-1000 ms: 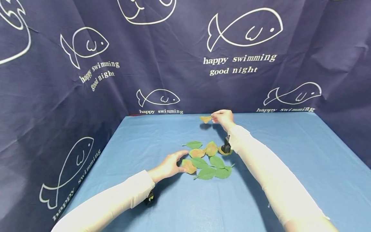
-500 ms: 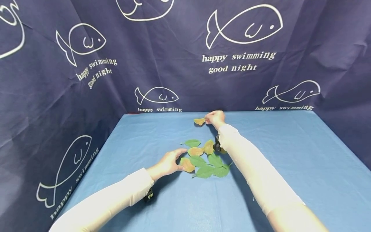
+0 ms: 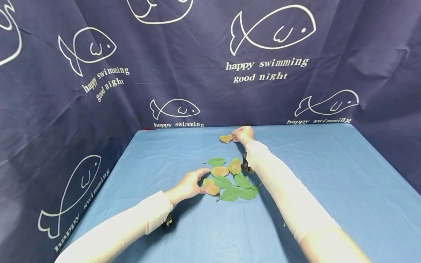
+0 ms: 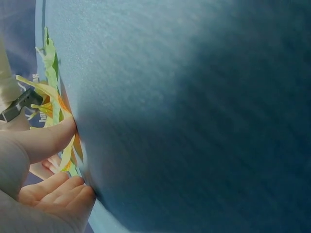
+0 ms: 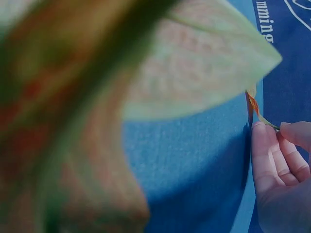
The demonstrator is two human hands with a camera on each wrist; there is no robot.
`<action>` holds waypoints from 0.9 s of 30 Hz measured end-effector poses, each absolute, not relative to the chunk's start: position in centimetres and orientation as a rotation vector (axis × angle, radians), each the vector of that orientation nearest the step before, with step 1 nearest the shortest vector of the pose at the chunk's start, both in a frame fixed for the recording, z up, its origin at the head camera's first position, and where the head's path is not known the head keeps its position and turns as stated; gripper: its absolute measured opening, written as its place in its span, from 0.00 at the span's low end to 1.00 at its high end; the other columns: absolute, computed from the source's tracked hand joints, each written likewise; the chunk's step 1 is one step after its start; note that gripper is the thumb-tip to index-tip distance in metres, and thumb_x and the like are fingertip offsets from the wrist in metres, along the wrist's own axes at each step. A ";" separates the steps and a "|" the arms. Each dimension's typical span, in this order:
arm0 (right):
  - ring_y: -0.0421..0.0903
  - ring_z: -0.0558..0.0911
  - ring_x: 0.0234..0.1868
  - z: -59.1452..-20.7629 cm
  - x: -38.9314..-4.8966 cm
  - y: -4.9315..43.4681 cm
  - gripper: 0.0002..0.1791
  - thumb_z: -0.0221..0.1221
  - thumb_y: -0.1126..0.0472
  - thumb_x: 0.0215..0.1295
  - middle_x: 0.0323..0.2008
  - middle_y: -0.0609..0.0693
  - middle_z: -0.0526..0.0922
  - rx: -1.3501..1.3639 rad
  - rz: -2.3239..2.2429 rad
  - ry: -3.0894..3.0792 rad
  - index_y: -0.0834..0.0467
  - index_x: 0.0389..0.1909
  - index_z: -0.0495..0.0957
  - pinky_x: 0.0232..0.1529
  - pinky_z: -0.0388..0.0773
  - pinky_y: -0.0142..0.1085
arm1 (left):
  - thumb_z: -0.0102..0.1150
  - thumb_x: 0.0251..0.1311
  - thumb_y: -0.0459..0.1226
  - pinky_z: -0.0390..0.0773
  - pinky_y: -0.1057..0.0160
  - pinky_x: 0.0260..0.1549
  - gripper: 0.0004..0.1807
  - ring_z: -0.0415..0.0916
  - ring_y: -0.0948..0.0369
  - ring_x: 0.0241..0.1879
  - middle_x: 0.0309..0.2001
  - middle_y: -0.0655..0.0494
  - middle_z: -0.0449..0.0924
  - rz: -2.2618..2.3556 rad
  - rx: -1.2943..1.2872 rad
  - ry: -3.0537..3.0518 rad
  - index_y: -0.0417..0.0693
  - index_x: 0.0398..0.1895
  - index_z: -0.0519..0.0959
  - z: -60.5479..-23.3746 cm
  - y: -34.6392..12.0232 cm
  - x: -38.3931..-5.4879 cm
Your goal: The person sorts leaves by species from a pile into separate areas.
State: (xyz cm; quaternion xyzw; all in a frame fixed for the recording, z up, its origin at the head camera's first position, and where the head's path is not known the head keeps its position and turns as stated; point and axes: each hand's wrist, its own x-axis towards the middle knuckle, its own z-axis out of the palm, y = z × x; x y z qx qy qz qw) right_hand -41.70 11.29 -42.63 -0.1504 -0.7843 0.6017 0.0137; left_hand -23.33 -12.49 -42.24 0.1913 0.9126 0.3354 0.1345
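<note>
- The held yellow leaf [image 3: 226, 139], at the far side, has dropped closer to the blue tabletop [image 3: 167, 153] over the last second; it may now be touching.
- The right hand [image 3: 243, 135] pinches its right end.
- Nearer, the left hand [image 3: 190, 185] is spread wide, thumb at the near-left yellow leaf [image 3: 211, 187].
- Green leaves [image 3: 231, 194] lie right of that; no container shows.

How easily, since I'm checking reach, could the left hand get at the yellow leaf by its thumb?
Yes, easily it seems: the left hand has its thumb right at the yellow leaf, with nothing visible between; the right hand is at the far side of the table.
</note>
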 end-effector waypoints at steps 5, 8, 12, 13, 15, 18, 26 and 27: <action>0.43 0.85 0.22 -42.8 -41.6 11.4 0.09 0.61 0.71 0.59 0.37 0.64 0.86 -0.480 1.858 -2.473 0.69 0.40 0.84 0.34 0.87 0.35 | 0.72 0.49 0.31 0.72 0.49 0.64 0.41 0.67 0.43 0.65 0.68 0.44 0.67 0.964 0.554 2.654 0.45 0.69 0.66 -42.3 -12.5 -23.3; 0.45 0.87 0.24 -42.8 -41.5 11.6 0.10 0.60 0.70 0.60 0.38 0.65 0.86 -0.451 1.871 -2.487 0.69 0.42 0.83 0.35 0.87 0.36 | 0.72 0.50 0.31 0.72 0.49 0.64 0.41 0.68 0.43 0.65 0.68 0.44 0.67 0.961 0.563 2.650 0.44 0.69 0.66 -42.3 -12.6 -23.3; 0.47 0.87 0.26 -42.4 -41.3 12.0 0.11 0.61 0.70 0.59 0.35 0.64 0.87 -0.410 1.879 -2.491 0.71 0.41 0.83 0.36 0.87 0.36 | 0.72 0.50 0.31 0.72 0.48 0.63 0.40 0.68 0.42 0.65 0.68 0.43 0.67 0.955 0.579 2.651 0.43 0.69 0.66 -42.4 -12.6 -23.4; 0.46 0.87 0.26 -42.2 -41.3 12.0 0.11 0.61 0.70 0.59 0.33 0.63 0.87 -0.397 1.886 -2.484 0.71 0.41 0.82 0.35 0.87 0.35 | 0.72 0.50 0.31 0.72 0.48 0.64 0.41 0.68 0.43 0.65 0.68 0.44 0.67 0.954 0.571 2.652 0.44 0.69 0.66 -42.4 -12.7 -23.4; 0.46 0.87 0.25 -41.9 -41.2 12.1 0.11 0.61 0.70 0.58 0.31 0.63 0.87 -0.372 1.900 -2.462 0.72 0.42 0.81 0.34 0.87 0.35 | 0.72 0.50 0.31 0.72 0.49 0.64 0.41 0.67 0.43 0.65 0.69 0.45 0.67 0.952 0.558 2.655 0.45 0.69 0.66 -42.4 -12.7 -23.5; 0.48 0.87 0.27 -41.4 -41.0 12.3 0.12 0.62 0.70 0.59 0.34 0.66 0.86 -0.345 1.917 -2.432 0.73 0.42 0.80 0.34 0.87 0.35 | 0.72 0.50 0.32 0.72 0.50 0.64 0.41 0.67 0.44 0.66 0.69 0.46 0.66 0.946 0.545 2.661 0.47 0.70 0.66 -42.4 -12.6 -23.6; 0.46 0.86 0.29 -40.2 -40.4 12.8 0.11 0.62 0.68 0.58 0.30 0.59 0.87 -0.304 1.771 -2.497 0.70 0.39 0.82 0.42 0.87 0.39 | 0.72 0.50 0.32 0.72 0.49 0.64 0.41 0.68 0.43 0.65 0.69 0.45 0.67 0.933 0.578 2.663 0.45 0.69 0.66 -42.5 -12.6 -23.5; 0.45 0.85 0.28 -40.0 -40.3 12.9 0.11 0.62 0.67 0.58 0.29 0.58 0.87 -0.297 1.758 -2.507 0.69 0.39 0.83 0.44 0.86 0.40 | 0.73 0.50 0.32 0.72 0.49 0.64 0.41 0.68 0.43 0.65 0.68 0.45 0.67 0.929 0.580 2.669 0.45 0.69 0.66 -42.5 -12.7 -23.5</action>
